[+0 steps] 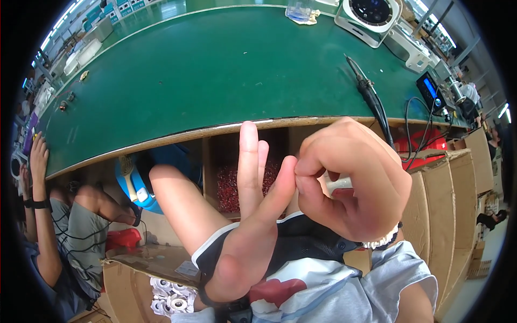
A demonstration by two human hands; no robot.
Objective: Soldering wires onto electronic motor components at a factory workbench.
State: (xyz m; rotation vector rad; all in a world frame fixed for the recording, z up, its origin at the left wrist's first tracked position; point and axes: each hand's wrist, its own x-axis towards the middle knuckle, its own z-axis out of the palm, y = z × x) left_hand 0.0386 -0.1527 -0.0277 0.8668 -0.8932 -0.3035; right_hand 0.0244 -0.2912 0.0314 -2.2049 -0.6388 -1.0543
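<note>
In front of my lap, just below the bench's front edge, my left hand (249,218) is raised with two fingers stretched up and its thumb pointing right. My right hand (358,180) is curled beside it, thumb and forefinger pinched together at the tip of my left thumb. Whether something tiny sits in that pinch is too small to make out. Behind my left fingers, under the bench, lies a heap of small dark red pieces (226,188).
The green bench (204,64) carries a soldering iron (366,89), a controller with blue display (430,87) and a round-faced device (371,12). Cardboard boxes (431,210) stand right. A box of white parts (175,299) is lower left. Another person's arm (47,226) rests at left.
</note>
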